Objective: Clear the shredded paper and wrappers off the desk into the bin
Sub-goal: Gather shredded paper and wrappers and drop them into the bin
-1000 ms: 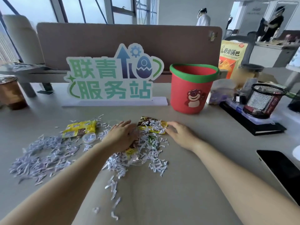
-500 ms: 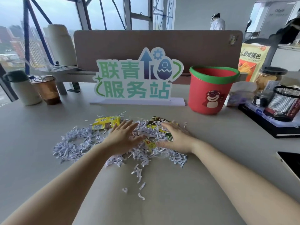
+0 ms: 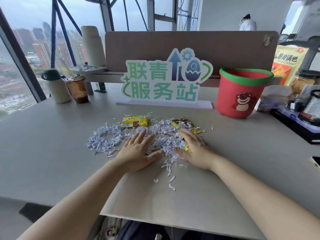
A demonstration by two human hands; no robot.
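White shredded paper (image 3: 105, 141) lies scattered in the middle of the grey desk (image 3: 52, 144). A yellow wrapper (image 3: 134, 121) rests at the pile's far edge, and a yellow-and-black wrapper (image 3: 186, 126) lies further right. My left hand (image 3: 136, 152) and my right hand (image 3: 194, 150) press flat on the desk, fingers spread, with a heap of shreds between them. A scrap of yellow wrapper shows under my right palm. The red bin (image 3: 242, 91) with a green rim and a bear picture stands upright at the back right, apart from both hands.
A green and white sign (image 3: 164, 78) stands behind the pile before a brown divider. A flask (image 3: 57, 87) and a coffee cup (image 3: 77, 89) stand at the back left. A snack bag, jar, mesh holder (image 3: 313, 104) and dark tray crowd the right. A few shreds (image 3: 170, 179) lie nearer me.
Both hands have slid toward me and closer together, raking shreds into a heap. The head camera has turned left and drawn back.
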